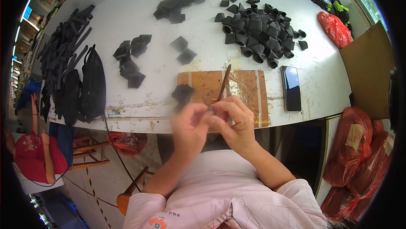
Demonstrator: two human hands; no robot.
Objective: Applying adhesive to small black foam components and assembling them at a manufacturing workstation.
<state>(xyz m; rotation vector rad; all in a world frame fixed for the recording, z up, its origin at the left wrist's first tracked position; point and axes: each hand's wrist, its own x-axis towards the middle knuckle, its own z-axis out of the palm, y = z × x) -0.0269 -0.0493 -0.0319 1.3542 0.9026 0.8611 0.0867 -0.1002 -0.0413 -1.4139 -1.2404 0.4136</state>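
Note:
Both hands meet over the table's front edge, fingertips pinched together. My left hand (191, 124) is closed and a little blurred by motion; what lies between its fingertips is mostly hidden, with only a small dark bit showing. My right hand (234, 120) is also closed, and a thin brown pointed tool (226, 81) sticks up and away from its fingers. Beneath and beyond them lies a worn brown board (249, 89) with strips of clear tape. A small stack of black fabric-like pieces (183, 93) rests on the board's left side, beside my left hand.
Many black tube-like folded pieces (260, 30) are heaped at the far right. Flat black squares (184, 55) and small stacks (132, 70) lie at the left. Black strips (63, 47) and a black bag (93, 85) cover the left edge. A phone (291, 88) lies right of the board.

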